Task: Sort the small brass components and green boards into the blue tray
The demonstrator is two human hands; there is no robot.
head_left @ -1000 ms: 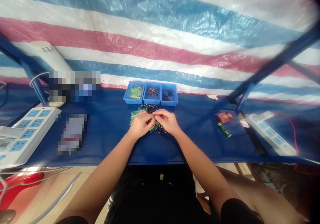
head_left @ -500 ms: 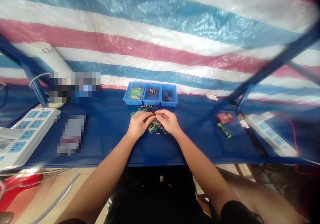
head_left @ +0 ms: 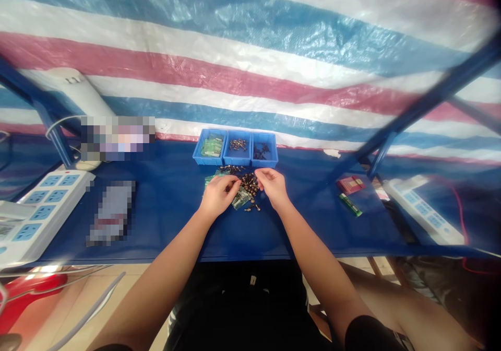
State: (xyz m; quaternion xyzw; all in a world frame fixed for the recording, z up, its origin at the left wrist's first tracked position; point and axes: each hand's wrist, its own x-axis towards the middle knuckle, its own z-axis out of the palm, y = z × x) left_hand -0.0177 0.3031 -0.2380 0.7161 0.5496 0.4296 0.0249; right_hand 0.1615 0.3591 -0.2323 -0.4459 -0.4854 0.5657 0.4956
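My left hand (head_left: pixel 218 193) is closed in a pinch over the left side of a small pile; anything between its fingertips is too small to make out. My right hand (head_left: pixel 273 186) is at the pile's right side, thumb and fingers also pinched together, their contents unclear. Between the two hands lie small brass-and-dark metal parts (head_left: pixel 250 179) and narrow green circuit boards (head_left: pixel 241 198). Dark pin-like pieces (head_left: pixel 230 169) lie behind my left hand. Just beyond stand three joined blue bins: one with green boards (head_left: pixel 212 145), one with brass-coloured parts (head_left: pixel 238 144), one with dark pieces (head_left: pixel 261 150).
White power strips stand at the left (head_left: pixel 47 205) and right (head_left: pixel 426 212) of the blue table (head_left: pixel 164 225). A red box (head_left: pixel 351 184) and a green packet (head_left: pixel 350 205) lie to the right. Blue frame bars (head_left: pixel 430 90) slant up at both sides before a striped sheet (head_left: pixel 250 74).
My hands, fingertips together over the pile before, are now apart. My right hand has moved to the right, uncovering the metal parts; my left hand has hardly moved.
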